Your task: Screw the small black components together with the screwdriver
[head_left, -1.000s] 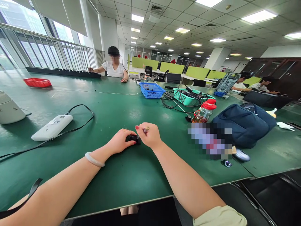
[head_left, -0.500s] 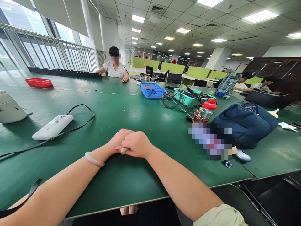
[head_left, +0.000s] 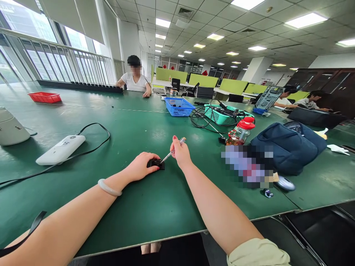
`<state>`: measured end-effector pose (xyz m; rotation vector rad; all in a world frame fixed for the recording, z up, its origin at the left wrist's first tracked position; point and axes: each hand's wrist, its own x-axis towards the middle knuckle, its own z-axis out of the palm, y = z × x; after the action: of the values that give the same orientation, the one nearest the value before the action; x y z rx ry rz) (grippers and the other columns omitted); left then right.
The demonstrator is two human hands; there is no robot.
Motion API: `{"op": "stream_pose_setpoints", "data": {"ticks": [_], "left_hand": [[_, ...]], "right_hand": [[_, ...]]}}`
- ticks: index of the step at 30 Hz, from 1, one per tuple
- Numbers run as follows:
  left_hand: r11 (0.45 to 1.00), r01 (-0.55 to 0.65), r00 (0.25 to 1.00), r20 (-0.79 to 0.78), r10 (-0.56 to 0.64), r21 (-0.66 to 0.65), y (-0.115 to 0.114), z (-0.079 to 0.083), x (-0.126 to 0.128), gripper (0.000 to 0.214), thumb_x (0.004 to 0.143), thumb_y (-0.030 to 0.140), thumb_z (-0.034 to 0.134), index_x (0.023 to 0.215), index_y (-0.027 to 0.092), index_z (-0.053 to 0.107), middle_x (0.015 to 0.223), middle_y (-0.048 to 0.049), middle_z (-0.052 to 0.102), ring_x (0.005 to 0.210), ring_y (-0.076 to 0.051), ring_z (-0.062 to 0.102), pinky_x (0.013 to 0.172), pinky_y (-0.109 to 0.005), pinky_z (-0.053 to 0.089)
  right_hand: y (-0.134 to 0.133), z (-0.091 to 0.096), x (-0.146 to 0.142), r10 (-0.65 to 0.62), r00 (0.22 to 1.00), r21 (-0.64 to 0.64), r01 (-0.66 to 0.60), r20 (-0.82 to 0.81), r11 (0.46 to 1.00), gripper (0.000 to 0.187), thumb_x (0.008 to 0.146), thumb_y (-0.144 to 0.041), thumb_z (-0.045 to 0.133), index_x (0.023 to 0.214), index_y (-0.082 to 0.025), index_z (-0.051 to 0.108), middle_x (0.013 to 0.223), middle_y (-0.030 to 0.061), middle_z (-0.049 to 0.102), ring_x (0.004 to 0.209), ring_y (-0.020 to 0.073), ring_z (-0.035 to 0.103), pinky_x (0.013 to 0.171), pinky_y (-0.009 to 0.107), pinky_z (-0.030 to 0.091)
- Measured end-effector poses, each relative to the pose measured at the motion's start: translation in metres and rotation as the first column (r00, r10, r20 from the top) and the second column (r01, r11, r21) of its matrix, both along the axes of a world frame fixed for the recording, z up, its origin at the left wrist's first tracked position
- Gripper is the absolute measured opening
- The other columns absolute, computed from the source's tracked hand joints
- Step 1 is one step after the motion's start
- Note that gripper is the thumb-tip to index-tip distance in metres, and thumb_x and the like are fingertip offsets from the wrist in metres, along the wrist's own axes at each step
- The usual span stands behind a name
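My left hand [head_left: 141, 166] rests on the green table [head_left: 155, 207] with its fingers closed around a small black part [head_left: 156, 163], pinning it down. A pale bangle [head_left: 109, 187] sits on that wrist. My right hand [head_left: 181, 153] pinches a slim screwdriver [head_left: 173, 150] with a clear handle. The tool slants down to the left and its tip touches the black part.
A white device [head_left: 61, 149] with a black cable lies to the left, beside a white jug [head_left: 10, 128]. A blue basket [head_left: 179, 105], a green basket [head_left: 224, 114], a red-lidded bottle [head_left: 240, 132] and a dark blue bag [head_left: 288, 146] stand to the right. A person in white sits at the far end.
Half a second ago my right hand lay fisted over the left hand and the part. It has since lifted up and to the right, and the screwdriver tip now points down onto the black part.
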<state>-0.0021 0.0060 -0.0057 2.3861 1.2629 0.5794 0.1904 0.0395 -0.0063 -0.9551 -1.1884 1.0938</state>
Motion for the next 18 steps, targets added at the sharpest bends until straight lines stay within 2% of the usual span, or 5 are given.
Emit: {"op": "stream_pose_setpoints", "data": {"ticks": [4,8,18], "left_hand": [[1.0,-0.007,1.0,-0.01,0.006,-0.015,0.0005,-0.0006,-0.0005,0.038,0.082,0.045,0.061,0.113,0.024,0.067,0.113,-0.0069,0.072,0.108,-0.03,0.062,0.1,-0.048,0.049],[1.0,-0.001,1.0,-0.011,0.001,-0.017,0.0005,-0.0004,-0.0009,0.038,0.083,0.045,0.06,0.114,0.024,0.067,0.114,-0.007,0.072,0.11,-0.03,0.061,0.1,-0.048,0.049],[1.0,0.007,1.0,-0.016,-0.007,-0.002,0.0002,0.0002,-0.0009,0.038,0.083,0.043,0.061,0.115,0.024,0.068,0.113,-0.007,0.072,0.109,-0.03,0.062,0.1,-0.047,0.049]], "right_hand": [[-0.0061,0.004,-0.0022,0.018,1.0,0.034,-0.017,-0.017,0.999,0.067,0.076,-0.079,0.058,0.044,-0.021,0.045,0.04,-0.005,0.034,0.037,0.0078,0.035,0.039,0.024,0.027],[-0.0069,0.0049,-0.0023,0.012,0.999,-0.001,-0.012,-0.048,1.0,0.066,0.076,-0.076,0.061,0.044,-0.021,0.045,0.039,-0.0053,0.035,0.037,0.0069,0.035,0.038,0.023,0.027],[-0.0021,0.0033,-0.0021,-0.105,0.985,-0.259,0.066,-0.14,0.964,0.062,0.085,-0.065,0.06,0.045,-0.02,0.044,0.035,-0.0075,0.031,0.03,0.0051,0.031,0.033,0.02,0.024]]}}
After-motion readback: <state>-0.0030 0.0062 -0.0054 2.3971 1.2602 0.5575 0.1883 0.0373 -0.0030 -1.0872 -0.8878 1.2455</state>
